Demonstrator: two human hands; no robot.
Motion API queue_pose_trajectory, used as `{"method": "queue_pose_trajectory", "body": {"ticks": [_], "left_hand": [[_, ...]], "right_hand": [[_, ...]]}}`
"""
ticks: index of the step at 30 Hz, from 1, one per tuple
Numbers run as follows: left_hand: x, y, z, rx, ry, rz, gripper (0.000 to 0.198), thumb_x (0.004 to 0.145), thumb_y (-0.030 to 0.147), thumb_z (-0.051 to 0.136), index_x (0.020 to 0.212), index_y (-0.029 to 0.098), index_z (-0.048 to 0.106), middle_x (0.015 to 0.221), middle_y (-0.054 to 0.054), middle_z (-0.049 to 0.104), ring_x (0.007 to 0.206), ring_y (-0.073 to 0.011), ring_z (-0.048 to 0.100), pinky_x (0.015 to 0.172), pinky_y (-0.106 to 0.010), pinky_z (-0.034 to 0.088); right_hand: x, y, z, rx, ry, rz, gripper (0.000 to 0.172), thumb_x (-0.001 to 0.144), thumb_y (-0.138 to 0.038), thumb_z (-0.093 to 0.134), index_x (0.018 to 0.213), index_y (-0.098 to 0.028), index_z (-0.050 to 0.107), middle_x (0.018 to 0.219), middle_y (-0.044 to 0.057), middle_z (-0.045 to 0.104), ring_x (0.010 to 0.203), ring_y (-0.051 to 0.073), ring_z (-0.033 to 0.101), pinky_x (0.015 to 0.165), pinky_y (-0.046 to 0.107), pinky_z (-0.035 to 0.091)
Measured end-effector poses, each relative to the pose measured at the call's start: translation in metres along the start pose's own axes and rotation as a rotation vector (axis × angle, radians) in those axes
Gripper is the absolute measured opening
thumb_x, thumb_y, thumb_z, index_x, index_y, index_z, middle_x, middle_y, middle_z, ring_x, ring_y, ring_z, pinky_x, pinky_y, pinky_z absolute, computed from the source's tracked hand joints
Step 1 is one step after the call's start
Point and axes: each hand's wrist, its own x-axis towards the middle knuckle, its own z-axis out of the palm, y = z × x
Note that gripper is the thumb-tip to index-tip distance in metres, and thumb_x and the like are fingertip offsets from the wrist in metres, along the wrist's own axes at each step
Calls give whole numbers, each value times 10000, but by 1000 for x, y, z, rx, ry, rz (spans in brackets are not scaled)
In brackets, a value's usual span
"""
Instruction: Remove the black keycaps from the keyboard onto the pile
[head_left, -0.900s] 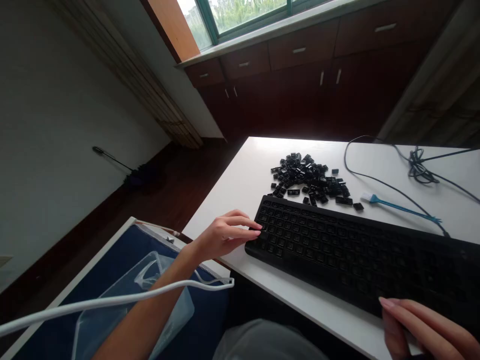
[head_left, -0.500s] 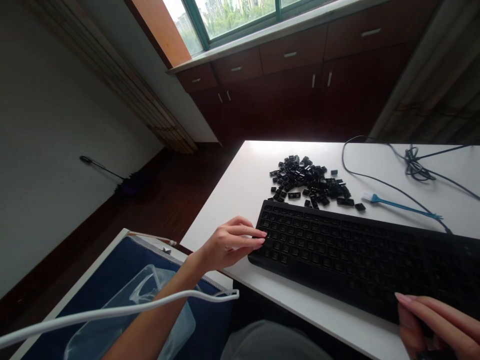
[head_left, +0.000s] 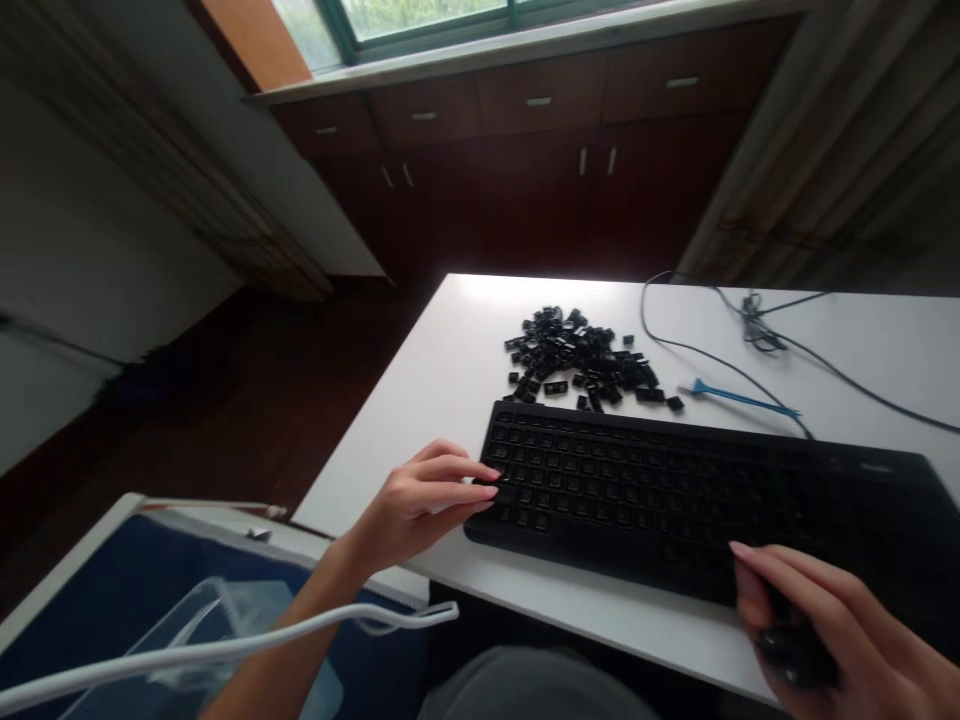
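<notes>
Far left I see a dark blue zip bag with a white edge [head_left: 97,560] low down, w/ a clear plastic pouch [head_left: 225,620] on it. A thin white cord [head_left: 225,645] runs across my left arm.

My left hand [head_left: 420,500] sits at the left end of the flat black plastic keyboard w/ no key tops [head_left: 697,490]. The fingers [head_left: 457,480] are held close together, bent a bit, tips touching the keyboard's left edge. It holds nothing that I can see.

The keyboard lies on the white table [head_left: 450,370], near the front edge, running from the middle to the far right. Just behind it is a pile of small loose black key caps [head_left: 577,360], close to the keyboard's back edge but apart from it. To the right of the pile lies a thin blue plastic brush w/ white bristles [head_left: 739,400]. A black cable [head_left: 720,310] loops over the table behind that, w/ a tangle further back.

Bottom right is my right hand [head_left: 817,620], at the keyboard's front edge. Its fingers curl round a small dark thing [head_left: 795,650]; too blurry to tell what it is.

Behind the table are dark brown wood cupboards w/ small handles [head_left: 540,150] under a window.
</notes>
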Motion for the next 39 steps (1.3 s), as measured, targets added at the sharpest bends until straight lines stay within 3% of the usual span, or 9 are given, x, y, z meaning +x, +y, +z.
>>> {"method": "queue_pose_trajectory", "body": {"ticks": [6, 9, 14, 18, 22, 26, 30, 35, 39], "left_hand": [[16, 8, 5, 77, -31, 101, 435, 857, -22, 688, 1215, 222, 724, 1159, -82, 728, 1017, -204, 657, 799, -299, 594], [52, 28, 20, 74, -133, 258, 389, 880, 16, 693, 1213, 216, 725, 1161, -75, 733, 1032, -200, 655, 816, -278, 592], [120, 64, 68, -68, -279, 448, 282, 913, 61, 681, 1167, 177, 715, 1167, -86, 737, 986, -187, 660, 816, -277, 592], [144, 71, 96, -172, -256, 534, 224, 903, 82, 704, 1113, 156, 719, 1106, -87, 751, 924, -176, 675, 795, -276, 595], [146, 69, 105, -221, -179, 542, 233, 882, 72, 724, 1099, 156, 730, 1082, -85, 758, 910, -175, 687, 793, -286, 601], [142, 68, 101, -251, -135, 508, 227, 873, 65, 733, 1078, 162, 739, 1066, -81, 765, 908, -166, 696, 795, -276, 604], [143, 54, 81, -186, -214, 493, 271, 881, 108, 738, 1140, 187, 726, 1151, -93, 750, 963, -168, 698, 843, -284, 609], [138, -11, 33, 67, -80, 527, 430, 848, 63, 740, 1240, 228, 681, 1071, -49, 771, 940, -184, 706, 809, -331, 620], [121, -63, 7, 175, 119, 405, 438, 857, 60, 715, 1249, 250, 673, 995, -18, 769, 842, -181, 696, 708, -343, 613]], "right_hand": [[13, -12, -1, 239, -1, -55, 410, 837, 8, 677, 1213, -155, 683, 1002, 58, 738, 845, 134, 693, 772, 281, 563], [14, -16, -1, 272, -2, -91, 430, 820, -17, 708, 1228, -146, 670, 1051, 74, 746, 850, 145, 695, 733, 293, 569], [21, -30, -15, 212, -40, -111, 378, 882, -167, 749, 1250, -149, 668, 1172, 87, 749, 859, 157, 711, 716, 300, 582], [18, -26, -23, 207, -57, -58, 351, 905, -143, 720, 1251, -156, 664, 1201, 86, 741, 899, 162, 709, 758, 305, 582], [15, -19, -23, 242, -67, -6, 344, 905, -105, 705, 1240, -169, 660, 1230, 87, 722, 1008, 169, 699, 847, 309, 581], [21, -20, -19, 264, -82, -7, 345, 904, -82, 693, 1233, -179, 654, 1235, 82, 716, 1036, 167, 695, 874, 307, 580], [31, -20, -14, 250, -91, 10, 429, 890, -63, 704, 1298, -156, 611, 1184, 76, 731, 1055, 154, 695, 916, 286, 570], [37, -17, -8, 122, -104, 36, 486, 886, -77, 716, 1344, -170, 584, 1183, 51, 736, 1017, 137, 708, 926, 269, 563], [37, -5, -16, 38, -133, 49, 399, 896, -110, 715, 1273, -218, 642, 1170, 30, 737, 1038, 150, 708, 948, 281, 557]]}}
